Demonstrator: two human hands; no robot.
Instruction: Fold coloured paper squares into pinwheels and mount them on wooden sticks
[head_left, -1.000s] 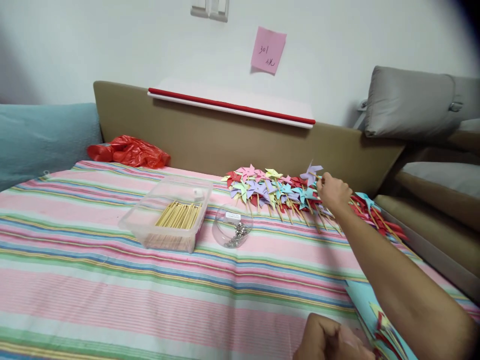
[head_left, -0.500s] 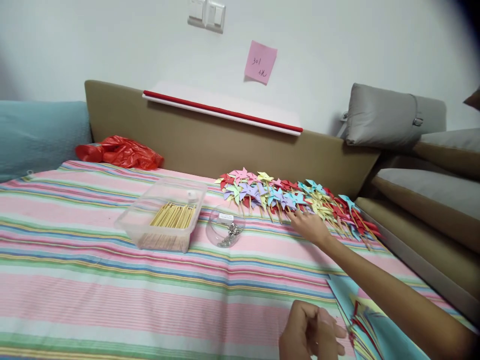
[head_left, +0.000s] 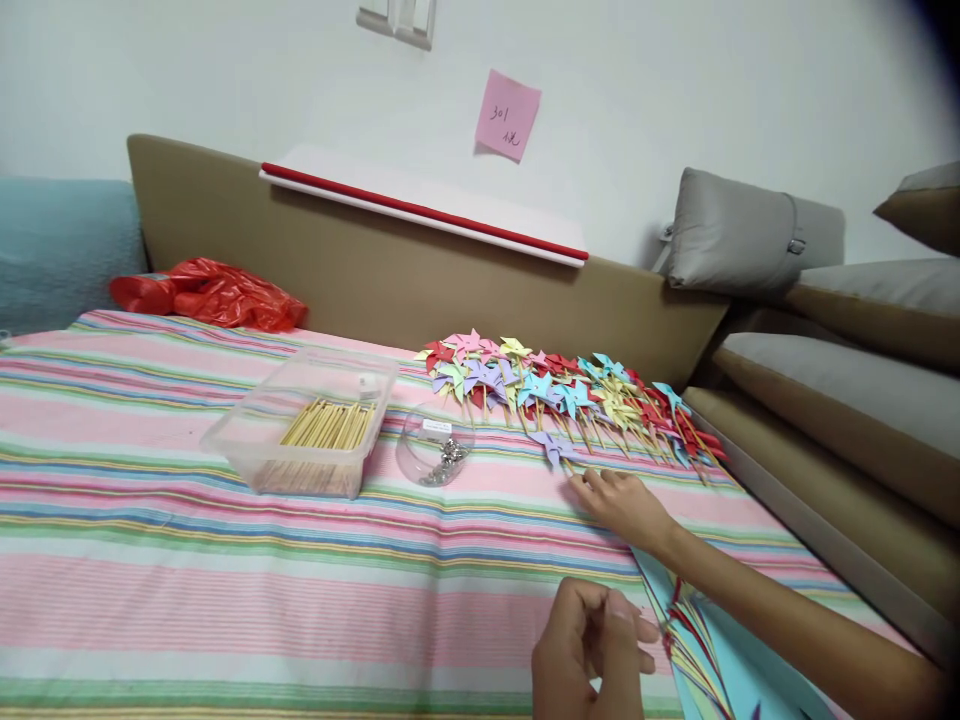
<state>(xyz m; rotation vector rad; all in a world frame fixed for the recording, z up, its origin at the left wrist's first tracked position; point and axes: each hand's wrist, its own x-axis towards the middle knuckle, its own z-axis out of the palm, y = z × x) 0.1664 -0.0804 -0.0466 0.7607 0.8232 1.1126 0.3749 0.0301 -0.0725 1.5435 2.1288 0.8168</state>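
Observation:
A purple paper pinwheel [head_left: 553, 448] lies apart on the striped cloth, and the fingers of my right hand [head_left: 624, 508] close on its stick. Beyond it, many paper pinwheels [head_left: 536, 388] on wooden sticks lie in rows, in pink, red, yellow, purple and blue. Low in the view, my left hand [head_left: 589, 650] is curled above the cloth with thumb and index finger together. Whether anything small sits in that pinch is hidden. Partly under my right forearm is a stack of coloured paper [head_left: 701, 640].
A clear plastic box [head_left: 300, 462] holds wooden sticks. Beside it stands a round clear container [head_left: 412, 465] with small metal pieces and a white label. A red plastic bag [head_left: 225, 295] lies at the back left. Grey cushions [head_left: 840, 400] line the right side.
My right hand has drawn back from the rows toward me, and the purple pinwheel now lies separate in front of them. The left hand keeps its curled pose. The view has shifted slightly.

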